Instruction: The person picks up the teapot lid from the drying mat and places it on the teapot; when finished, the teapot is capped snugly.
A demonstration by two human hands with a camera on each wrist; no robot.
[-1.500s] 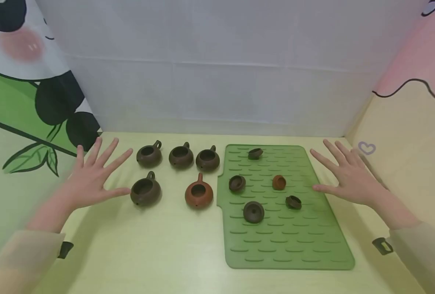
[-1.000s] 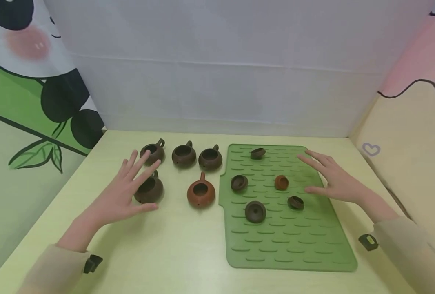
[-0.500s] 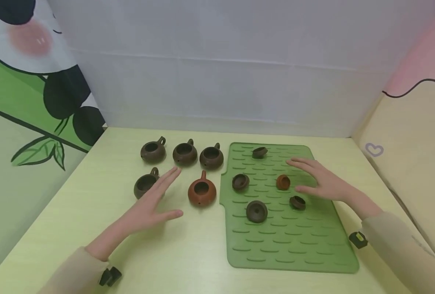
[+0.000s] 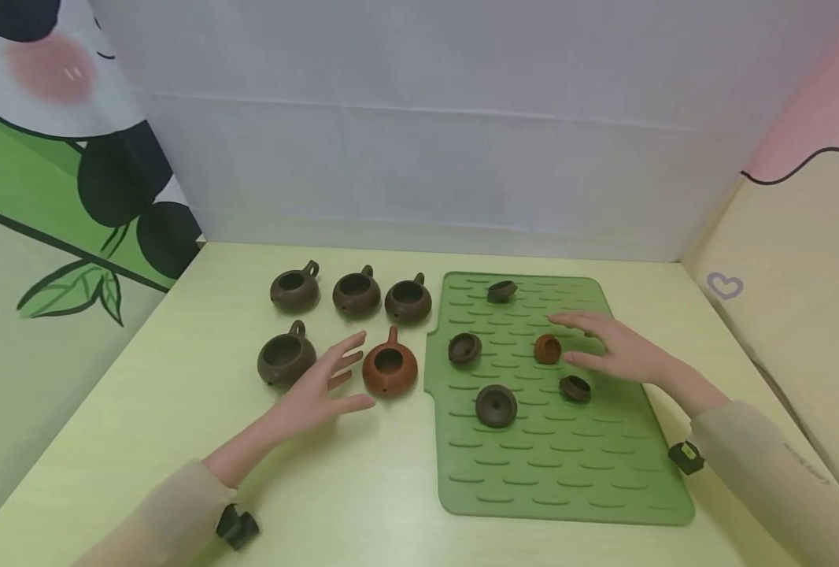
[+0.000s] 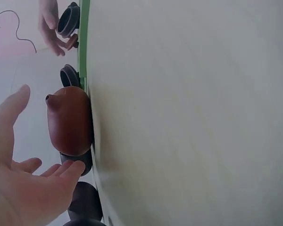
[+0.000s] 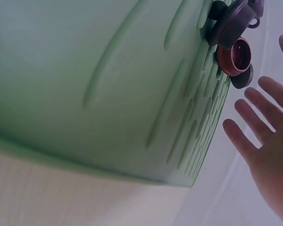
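In the head view a reddish-brown clay teapot [image 4: 389,376] without a lid stands on the table, its handle pointing to the back. My left hand [image 4: 313,402] is just left of it, fingers spread and slightly bent, holding nothing. The left wrist view shows the same teapot [image 5: 70,121] in front of my left fingers. A small reddish-brown lid [image 4: 548,349] lies tipped on the green mat. Close to its right side hovers my right hand [image 4: 614,350], thumb and fingers apart, with nothing between them. A dark lid [image 4: 575,388] lies just below that hand.
Several dark lidless teapots stand to the left, among them one teapot [image 4: 287,358] beside my left hand. More dark lids, such as one [image 4: 496,406] near the front, lie on the green ridged mat [image 4: 568,480]. A white backdrop [image 4: 419,157] rises behind the table.
My left hand has moved right, from the table's left side to the reddish-brown teapot. My right hand has moved left over the mat to the reddish-brown lid. Teapots and lids stay put.
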